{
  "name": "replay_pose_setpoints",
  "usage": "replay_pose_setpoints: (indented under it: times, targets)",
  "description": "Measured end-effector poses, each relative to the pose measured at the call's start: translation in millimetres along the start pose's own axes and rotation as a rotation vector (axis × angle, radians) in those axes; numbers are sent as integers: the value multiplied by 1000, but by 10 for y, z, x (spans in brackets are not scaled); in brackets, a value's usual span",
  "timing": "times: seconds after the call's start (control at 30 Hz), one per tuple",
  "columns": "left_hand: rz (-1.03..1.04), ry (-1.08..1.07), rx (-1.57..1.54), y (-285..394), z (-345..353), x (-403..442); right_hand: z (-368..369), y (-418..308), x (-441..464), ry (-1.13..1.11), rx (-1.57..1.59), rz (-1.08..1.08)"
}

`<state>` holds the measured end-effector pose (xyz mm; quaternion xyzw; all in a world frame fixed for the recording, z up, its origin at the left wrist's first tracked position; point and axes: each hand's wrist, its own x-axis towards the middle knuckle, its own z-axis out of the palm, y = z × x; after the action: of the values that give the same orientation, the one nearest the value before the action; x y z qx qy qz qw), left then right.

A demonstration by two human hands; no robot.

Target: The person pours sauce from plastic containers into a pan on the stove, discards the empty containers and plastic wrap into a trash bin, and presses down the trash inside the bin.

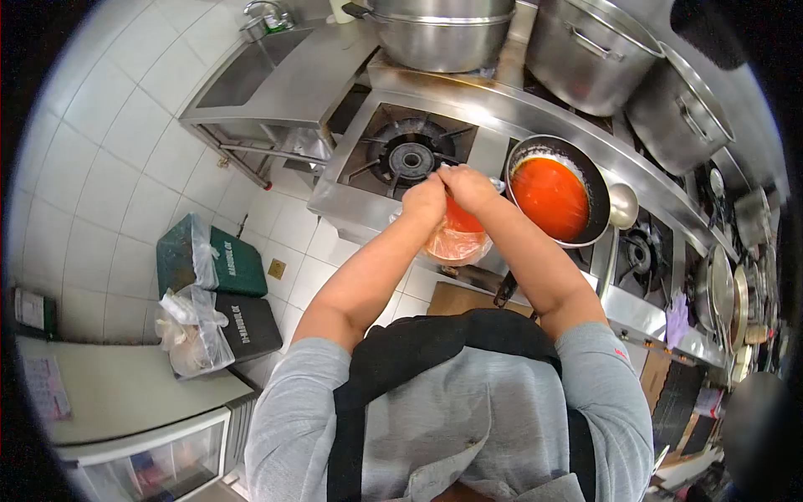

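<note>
My left hand (424,199) and my right hand (469,186) are close together, both closed on the gathered top of a clear plastic bag (456,245). Red-orange sauce fills the lower part of the bag, which hangs in front of the stove's edge. Just right of my right hand, a dark frying pan (600,186) sits on the stove with bright red-orange sauce (549,198) in it. A large metal ladle (623,206) lies beside the pan, its handle pointing toward me. My forearms hide part of the pan's handle side.
A gas burner (411,159) lies beyond my left hand. Large steel pots (590,63) stand along the back. At left are a steel sink counter (288,79), a green bin (238,261) and a black bin (253,326). A purple cloth-like item (677,320) hangs at the stove's right front.
</note>
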<state>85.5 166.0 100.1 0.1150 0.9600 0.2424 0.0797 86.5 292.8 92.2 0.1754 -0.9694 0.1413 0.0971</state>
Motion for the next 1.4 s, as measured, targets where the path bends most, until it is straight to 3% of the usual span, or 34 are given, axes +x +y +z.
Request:
replay_pose_setpoints:
  times: [0.07, 0.33, 0.5, 0.77, 0.87, 0.97, 1.0, 1.03, 1.1, 1.17, 1.23, 1.3, 1.4]
  targets:
    - [135, 66, 36, -100, 136, 80, 163, 113, 63, 8, 17, -42]
    - [149, 168, 21, -127, 126, 23, 240, 91, 370, -79, 159, 231]
    - [38, 116, 13, -52, 118, 13, 274, 102, 445, -154, 101, 399]
    - [71, 147, 46, -31, 123, -81, 236, 414, 525, -68, 116, 672]
    - [31, 220, -63, -210, 223, 5, 220, 553, 710, -318, -57, 488]
    - [-26, 190, -142, -250, 93, -35, 277, 888, 810, -481, -115, 480]
    - [-149, 141, -225, -313, 80, 5, 459, 1207, 683, -145, -109, 320]
    - [-146, 139, -225, -456, 159, 98, 343, 1127, 633, -144, -110, 324]
    - [-220, 101, -172, -664, 310, 254, 20, 960, 496, -37, 89, 615]
    - [-221, 98, -247, -548, 222, 193, -201, 684, 438, -58, 21, 519]
    - [-173, 110, -341, -554, 268, 262, -180, 498, 313, 87, 245, 266]
    - [-193, 116, -365, -619, 295, 283, -2, 397, 224, -49, 231, 104]
    - [-192, 180, -411, -762, 404, 131, 173, 263, -101, -189, 243, 156]
